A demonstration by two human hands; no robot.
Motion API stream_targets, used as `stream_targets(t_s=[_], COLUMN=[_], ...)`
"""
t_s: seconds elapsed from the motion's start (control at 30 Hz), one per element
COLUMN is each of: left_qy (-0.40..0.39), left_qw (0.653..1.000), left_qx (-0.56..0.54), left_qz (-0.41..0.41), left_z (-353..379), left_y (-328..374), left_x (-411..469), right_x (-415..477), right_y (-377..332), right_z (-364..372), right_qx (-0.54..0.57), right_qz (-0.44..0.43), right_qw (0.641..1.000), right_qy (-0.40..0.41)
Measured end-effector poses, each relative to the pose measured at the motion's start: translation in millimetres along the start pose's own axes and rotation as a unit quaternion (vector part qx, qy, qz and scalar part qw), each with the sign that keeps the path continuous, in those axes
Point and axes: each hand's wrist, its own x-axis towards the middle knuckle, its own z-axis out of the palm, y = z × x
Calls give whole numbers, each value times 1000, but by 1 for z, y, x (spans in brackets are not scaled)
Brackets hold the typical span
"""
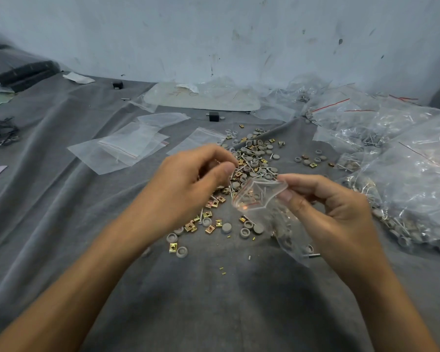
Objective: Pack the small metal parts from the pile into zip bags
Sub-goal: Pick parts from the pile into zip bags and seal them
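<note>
Two hands work over a wrinkled grey cloth point(61, 212) under a scuffed pale wall point(214, 34).
The pile of small metal parts point(254, 153) lies mid-cloth, partly hidden behind both hands. The right hand point(328, 207) pinches the mouth of a zip bag point(259, 196) between its fingers. The left hand point(188, 179) has curled fingers pinched over the pile; whether they hold a part I cannot tell. Empty bags point(127, 148) lie to the left, filled bags point(417, 179) to the right.
</note>
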Motion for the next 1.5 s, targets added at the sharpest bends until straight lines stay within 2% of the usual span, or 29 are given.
stream_targets(t_s=[0.07,0.1,0.2,0.27,0.37,0.57,0.77,0.93,1.07,1.17,1.27,1.33,1.5], left_qy=[-1,-24,-155,-228,-273,-235,-202,-158,-74,10,52,67,49], left_qw=[997,992,958,936,909,910,935,925,966,992,981,966,964], left_qx=[68,116,225,258,312,340,285,344,235,52,-147,-221,-237], left_qz=[-26,-44,-83,-75,-44,-13,-59,-42,-80,-111,-118,-118,-113], left_z=[-7,-8,-3,5,15,23,21,21,9,-2,-4,0,17], left_y=[-12,-16,-24,-27,-33,-35,-28,-28,-25,-17,-2,7,12], left_x=[1,1,-3,-6,-9,-11,-20,-20,-17,-11,-6,-6,-6], right_x=[0,1,1,1,1,1,0,0,0,-1,-2,-2,-3], right_y=[2,3,3,2,1,1,1,1,1,0,-2,-3,-4], right_z=[0,0,0,1,0,-1,-2,-2,-3,0,4,6,6], right_qx=[-1,1,1,-1,-2,-5,-2,-6,-11,-22,-26,-23,-21], right_qz=[-1,0,0,0,2,4,0,-2,2,6,3,4,8], right_qw=[1000,1000,1000,1000,1000,1000,1000,1000,1000,1000,1000,1000,1000], right_qy=[10,15,21,21,20,19,19,14,11,-5,-11,-12,-13])
